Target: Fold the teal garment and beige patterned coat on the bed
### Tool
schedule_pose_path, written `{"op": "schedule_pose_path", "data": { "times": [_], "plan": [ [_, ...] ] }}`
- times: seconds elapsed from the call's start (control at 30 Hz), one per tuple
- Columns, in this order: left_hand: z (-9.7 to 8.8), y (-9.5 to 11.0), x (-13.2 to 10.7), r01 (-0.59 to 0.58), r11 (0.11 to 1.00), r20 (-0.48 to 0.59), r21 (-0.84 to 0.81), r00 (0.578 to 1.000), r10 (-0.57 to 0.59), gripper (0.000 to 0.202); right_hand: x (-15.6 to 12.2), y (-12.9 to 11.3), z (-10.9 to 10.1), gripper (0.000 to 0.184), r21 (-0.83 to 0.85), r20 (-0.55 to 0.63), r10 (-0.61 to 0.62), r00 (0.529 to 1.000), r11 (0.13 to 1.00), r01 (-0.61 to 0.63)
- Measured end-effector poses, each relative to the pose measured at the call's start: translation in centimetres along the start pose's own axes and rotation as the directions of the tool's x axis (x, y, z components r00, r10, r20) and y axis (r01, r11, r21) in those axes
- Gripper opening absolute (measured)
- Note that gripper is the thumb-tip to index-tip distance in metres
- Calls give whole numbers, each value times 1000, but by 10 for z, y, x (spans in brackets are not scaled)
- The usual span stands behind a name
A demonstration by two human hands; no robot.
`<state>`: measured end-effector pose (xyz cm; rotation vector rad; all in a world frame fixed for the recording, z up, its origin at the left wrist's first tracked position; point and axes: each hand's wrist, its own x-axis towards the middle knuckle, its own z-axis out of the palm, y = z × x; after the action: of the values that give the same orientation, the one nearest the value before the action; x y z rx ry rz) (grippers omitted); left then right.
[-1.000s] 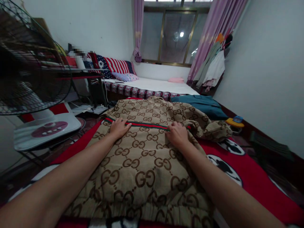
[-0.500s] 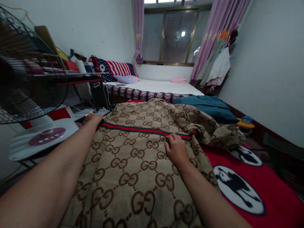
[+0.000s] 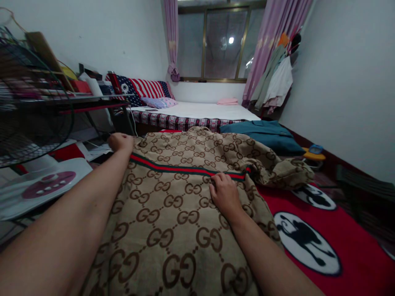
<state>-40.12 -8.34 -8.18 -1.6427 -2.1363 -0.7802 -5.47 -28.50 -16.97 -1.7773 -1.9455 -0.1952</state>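
A tan garment point(image 3: 173, 205) with a brown logo pattern and a red-and-green stripe lies spread over a red blanket point(image 3: 333, 246). My left hand point(image 3: 121, 142) is closed at the garment's far left corner, beside the stripe's left end; what its fingers hold is hidden. On the cloth just below the stripe rests my right hand point(image 3: 224, 194), its fingers curled and pressing the fabric. The garment's right part lies bunched in folds point(image 3: 286, 172).
A standing fan point(image 3: 31, 102) and a white device with a maroon panel point(image 3: 46, 183) are at the left. A bed point(image 3: 197, 113) with pillows lies ahead under the window. A teal cloth point(image 3: 265, 135) lies at the right, and clothes point(image 3: 274, 82) hang by the curtain.
My left hand slid from the middle of the stripe out to the garment's left corner and closed there. My right hand stayed near the stripe. The view shifted slightly right.
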Motion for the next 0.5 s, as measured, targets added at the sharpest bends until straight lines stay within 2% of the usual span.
{"op": "schedule_pose_path", "data": {
  "times": [0.07,0.1,0.13,0.17,0.2,0.23,0.27,0.3,0.33,0.43,0.47,0.5],
  "plan": [
    [-14,40,4,-32,999,-35,-32,999,30,38,0,0,0,19,3,-3,-1,1000,1000,1],
    [-20,62,1,-96,994,-52,-50,994,94,35,0,0,0,19,7,-5,-2,1000,1000,2],
    [-23,84,-7,-195,978,-67,-69,979,191,31,0,1,0,19,12,-6,-5,1000,1000,5],
    [-25,105,-22,-414,906,-56,-86,910,410,28,0,1,-1,19,21,-6,-8,1000,1000,8],
    [-25,123,-41,-617,781,-32,-95,786,617,27,-1,2,-1,19,34,-3,-12,1000,999,12],
    [-22,138,-63,-770,628,42,-112,628,777,25,-1,3,0,19,52,-3,-16,1000,999,16],
    [-18,149,-88,-877,452,127,-164,435,891,22,-1,4,0,20,73,-7,-18,1000,997,18],
    [-12,155,-113,-916,338,171,-219,305,937,21,-1,6,1,20,97,-15,-17,1000,995,18],
    [-6,157,-136,-921,299,182,-251,258,949,23,-1,7,1,20,121,-29,-14,999,992,17],
    [3,147,-184,-864,411,193,-291,368,910,37,0,11,3,21,168,-67,0,998,986,11],
    [1,142,-191,-842,441,208,-311,392,896,43,0,11,3,21,171,-70,2,998,985,10],
    [-3,136,-195,-825,455,229,-337,397,889,50,0,12,4,20,170,-67,1,998,985,10]
  ]
}}
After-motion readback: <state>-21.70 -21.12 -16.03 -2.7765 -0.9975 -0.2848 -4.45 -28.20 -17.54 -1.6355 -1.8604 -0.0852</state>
